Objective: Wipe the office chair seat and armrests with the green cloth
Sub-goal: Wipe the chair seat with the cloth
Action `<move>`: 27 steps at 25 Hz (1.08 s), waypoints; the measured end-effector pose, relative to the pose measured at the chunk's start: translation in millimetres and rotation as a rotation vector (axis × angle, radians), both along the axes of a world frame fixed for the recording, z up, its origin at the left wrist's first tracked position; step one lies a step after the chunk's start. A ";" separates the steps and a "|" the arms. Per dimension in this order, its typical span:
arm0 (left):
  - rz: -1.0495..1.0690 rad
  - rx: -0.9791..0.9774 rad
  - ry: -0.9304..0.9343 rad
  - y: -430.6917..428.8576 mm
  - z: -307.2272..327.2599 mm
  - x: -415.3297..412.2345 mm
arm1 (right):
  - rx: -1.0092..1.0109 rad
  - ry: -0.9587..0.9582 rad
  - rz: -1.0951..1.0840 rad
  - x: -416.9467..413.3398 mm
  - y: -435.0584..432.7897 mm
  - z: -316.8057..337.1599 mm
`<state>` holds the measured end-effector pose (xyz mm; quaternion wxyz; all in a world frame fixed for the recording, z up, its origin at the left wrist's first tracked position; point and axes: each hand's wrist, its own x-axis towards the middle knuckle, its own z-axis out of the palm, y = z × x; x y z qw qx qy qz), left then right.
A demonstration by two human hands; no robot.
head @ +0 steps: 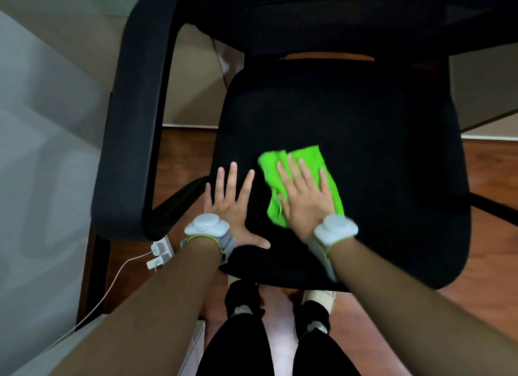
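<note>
Office chair (364, 109) fills most of the view, its black seat (322, 118) facing up and its backrest at the top edge. One black armrest (131, 129) runs front to back along the seat's left side (the opposite one is out of view). Wooden floor (490, 193) shows around the chair. Green cloth (305, 162) lies crumpled on the front half of the seat, its long axis running front to back, tilted slightly left. Right hand (304, 196) presses flat on the cloth, fingers spread. Left hand (232, 202) lies splayed on the seat's front left corner, just beside the cloth, holding nothing. A white power strip (161, 251) sits on the floor under the armrest. No writing is legible.
</note>
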<state>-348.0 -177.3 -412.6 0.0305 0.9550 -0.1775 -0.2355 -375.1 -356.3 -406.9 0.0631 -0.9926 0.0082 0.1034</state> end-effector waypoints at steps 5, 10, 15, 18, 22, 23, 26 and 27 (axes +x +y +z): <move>0.047 0.004 0.023 -3.4 5.9 -0.5 | 0.003 0.034 0.212 -80.6 10.5 8.5; -0.009 0.035 0.123 -0.8 7.3 7.0 | -0.071 0.134 -0.100 -66.2 -79.6 10.0; -0.007 0.071 0.157 -4.6 10.9 7.5 | -0.001 0.154 -0.465 -60.8 -93.0 8.6; 0.001 0.070 0.135 -5.2 11.3 6.1 | 0.069 0.171 -0.269 -52.6 -23.9 8.7; 0.027 0.046 0.023 -4.0 11.4 -0.8 | 0.101 0.091 0.068 -56.3 43.0 15.6; 0.035 0.041 0.017 -3.2 11.5 -0.9 | 0.101 0.096 0.096 -54.8 39.7 16.4; 0.032 0.035 0.084 -1.9 10.2 4.0 | 0.054 0.094 0.156 -38.9 -1.8 5.5; 0.023 0.045 0.103 -1.4 9.0 5.6 | 0.063 0.112 0.090 -29.4 -22.5 1.4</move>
